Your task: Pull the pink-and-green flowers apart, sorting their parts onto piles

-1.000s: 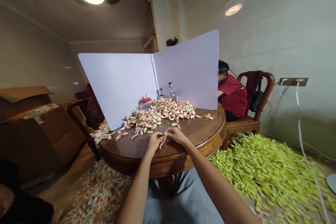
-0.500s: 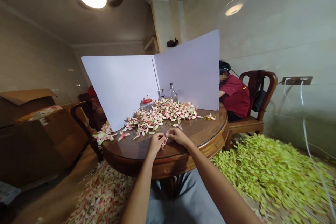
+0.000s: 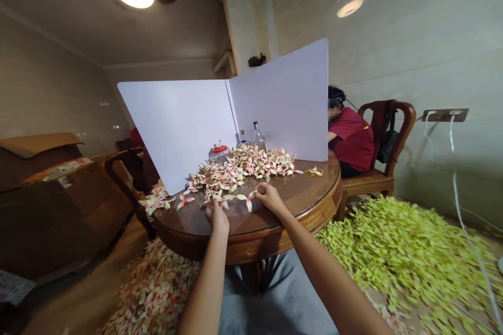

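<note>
Left hand [image 3: 216, 218] and right hand [image 3: 269, 198] on a round wooden surface [image 3: 298, 204], fingers curled downward at either end of a pink-and-cream blossom [image 3: 247, 199]; whether they grip it cannot be told. Blossom lying just before a heap of similar blossoms [image 3: 239, 170], which reaches a red-lidded glass jar [image 3: 219, 153] and a glass bottle [image 3: 257, 138] near a white folding screen [image 3: 275, 99]
</note>
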`<state>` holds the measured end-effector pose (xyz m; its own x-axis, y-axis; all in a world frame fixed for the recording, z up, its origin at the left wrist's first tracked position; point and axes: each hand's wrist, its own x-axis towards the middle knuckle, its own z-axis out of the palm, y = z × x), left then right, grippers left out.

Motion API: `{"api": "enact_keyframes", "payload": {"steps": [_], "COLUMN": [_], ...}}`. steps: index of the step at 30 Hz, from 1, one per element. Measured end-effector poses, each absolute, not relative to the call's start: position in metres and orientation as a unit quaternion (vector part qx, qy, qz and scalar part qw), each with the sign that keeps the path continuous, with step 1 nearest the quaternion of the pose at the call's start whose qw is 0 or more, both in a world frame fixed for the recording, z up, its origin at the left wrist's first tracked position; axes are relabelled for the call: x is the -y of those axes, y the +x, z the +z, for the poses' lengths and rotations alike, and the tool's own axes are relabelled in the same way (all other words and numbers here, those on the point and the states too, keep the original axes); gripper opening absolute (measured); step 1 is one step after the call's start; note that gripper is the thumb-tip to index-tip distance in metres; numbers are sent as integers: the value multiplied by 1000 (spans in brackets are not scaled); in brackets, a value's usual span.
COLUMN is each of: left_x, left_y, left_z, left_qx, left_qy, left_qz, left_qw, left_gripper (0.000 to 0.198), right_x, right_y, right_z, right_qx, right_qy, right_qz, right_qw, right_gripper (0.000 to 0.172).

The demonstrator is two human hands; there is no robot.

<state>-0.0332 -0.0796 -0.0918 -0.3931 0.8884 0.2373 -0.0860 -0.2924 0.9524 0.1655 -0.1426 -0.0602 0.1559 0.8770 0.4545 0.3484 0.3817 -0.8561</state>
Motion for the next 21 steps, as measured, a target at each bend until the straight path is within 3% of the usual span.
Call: {"api": "enact_keyframes", "payload": {"steps": [4, 9, 14, 21], "left_x": [78, 83, 119, 166], "left_y": [-39, -40, -22, -11], "left_z": [-87, -80, -84, -70], "left_qx": [-470, -433, -377, -328], "left_qy": [373, 359, 403, 478], "left_qz": [716, 737, 730, 690], "left_qw": [356, 374, 403, 433], "left_gripper": [37, 37, 33, 55], "right_x": [141, 134, 130, 126], "right_y": [170, 178, 180, 180], "right_z": [-62, -69, -72, -74], "right_qx": [550, 488, 469, 463], "right_qy": [-538, -576, -591, -590], "right_qz": [215, 209, 222, 238], "right_qw": [601, 622, 618, 617], "right_gripper": [9, 24, 26, 27]}}
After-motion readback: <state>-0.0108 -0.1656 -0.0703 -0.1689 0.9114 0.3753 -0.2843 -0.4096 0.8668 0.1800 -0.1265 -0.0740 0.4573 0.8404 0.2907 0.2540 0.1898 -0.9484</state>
